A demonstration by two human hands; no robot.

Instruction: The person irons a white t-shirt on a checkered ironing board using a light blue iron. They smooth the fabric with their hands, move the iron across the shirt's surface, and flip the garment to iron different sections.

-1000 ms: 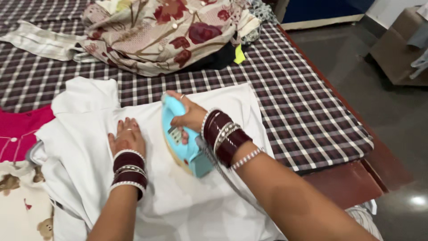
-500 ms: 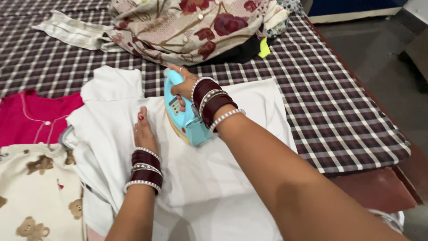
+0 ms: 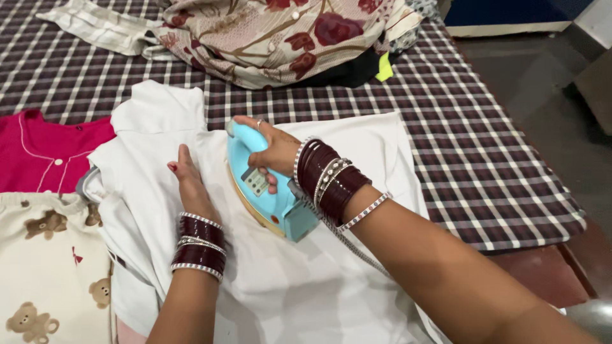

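On white garment [image 3: 299, 280], right hand [image 3: 271, 153] grips blue iron [image 3: 264, 191].

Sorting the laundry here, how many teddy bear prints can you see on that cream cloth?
4 on the cream cloth: one by its top edge, a partial one beside the white garment, one lower right, one bottom left. More may lie out of view.

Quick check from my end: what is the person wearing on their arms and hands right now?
Both forearms are bare, with no sleeves in view. Each wrist carries a stack of glossy dark maroon bangles edged and divided by thin silver beaded ones. The right hand has a ring on one finger. The left hand shows a red-painted thumbnail and no ring that I can see.
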